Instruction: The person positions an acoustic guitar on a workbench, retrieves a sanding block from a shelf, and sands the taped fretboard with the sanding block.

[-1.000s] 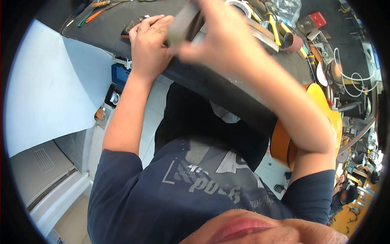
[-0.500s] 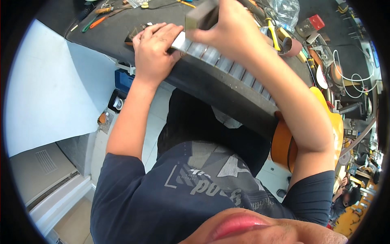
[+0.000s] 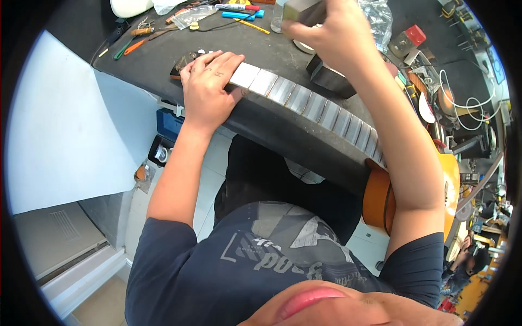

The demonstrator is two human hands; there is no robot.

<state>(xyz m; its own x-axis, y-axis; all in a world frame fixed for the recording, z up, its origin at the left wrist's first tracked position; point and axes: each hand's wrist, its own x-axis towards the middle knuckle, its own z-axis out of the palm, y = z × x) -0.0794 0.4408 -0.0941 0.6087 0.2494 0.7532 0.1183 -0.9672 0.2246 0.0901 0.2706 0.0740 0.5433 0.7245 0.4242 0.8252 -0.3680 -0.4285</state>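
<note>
My left hand [image 3: 212,89] grips the neck of a yellow-orange guitar [image 3: 375,198] near its dark headstock [image 3: 179,68], at the bench's front edge. The fretboard [image 3: 299,99] is covered in silvery strips between the frets. My right hand [image 3: 342,38] holds a grey-olive rectangular block [image 3: 302,12], raised above the far side of the neck with thumb and fingers round it. A long dark block [image 3: 331,81] lies behind the neck, partly hidden by my right forearm, which also crosses over the guitar's body.
The dark bench [image 3: 141,60] holds pliers, pens [image 3: 244,14], files, a plastic bag [image 3: 375,16], a red-lidded jar [image 3: 408,41] and a white cable [image 3: 457,92]. A white sheet [image 3: 65,125] hangs at left. Another person [image 3: 467,263] is at far right.
My right hand has lifted the block up and away from the neck, uncovering the silvery fretboard. My left hand, still on the neck, and the bench now appear lower in the picture.
</note>
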